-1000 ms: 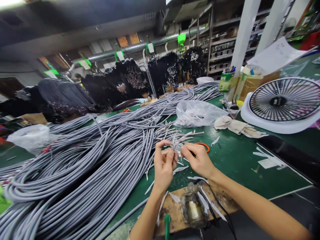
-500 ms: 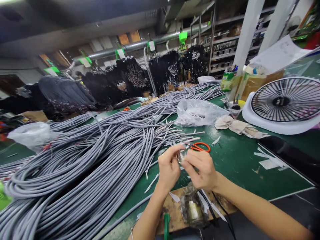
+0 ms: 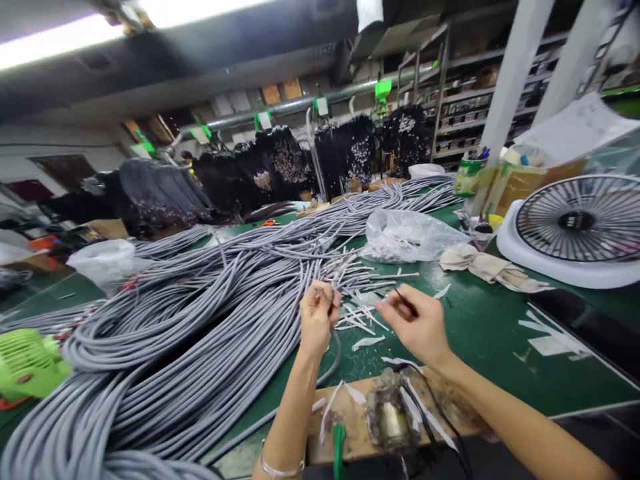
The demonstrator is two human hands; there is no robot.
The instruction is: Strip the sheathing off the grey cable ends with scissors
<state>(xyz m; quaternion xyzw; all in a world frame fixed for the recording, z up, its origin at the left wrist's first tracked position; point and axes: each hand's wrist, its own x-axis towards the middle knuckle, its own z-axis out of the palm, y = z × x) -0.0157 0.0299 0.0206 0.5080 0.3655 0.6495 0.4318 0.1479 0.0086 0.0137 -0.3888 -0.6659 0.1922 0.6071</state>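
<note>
My left hand (image 3: 319, 315) is closed, fingers pinched around the end of a grey cable (image 3: 336, 357) that loops down beneath it. To its right, my right hand (image 3: 420, 327) hangs over the table with curled fingers. Something dark shows in its grip, too unclear to name. Between and below the hands lie thin white strips (image 3: 357, 320) and a white scrap (image 3: 367, 343). A large bundle of grey cables (image 3: 200, 360) spreads to the left of my left hand.
A wooden board (image 3: 320, 427) with a metal device (image 3: 391, 417) and a green handle (image 3: 339, 440) sits at the front edge. Further off are a plastic bag (image 3: 410, 237), a cloth (image 3: 487, 267), a white fan (image 3: 575, 223) and a green fan (image 3: 30, 363).
My hands were together and have moved apart, left hand leftward to the cable, right hand rightward. The orange-handled scissors seen earlier no longer show clearly. The view has shifted slightly.
</note>
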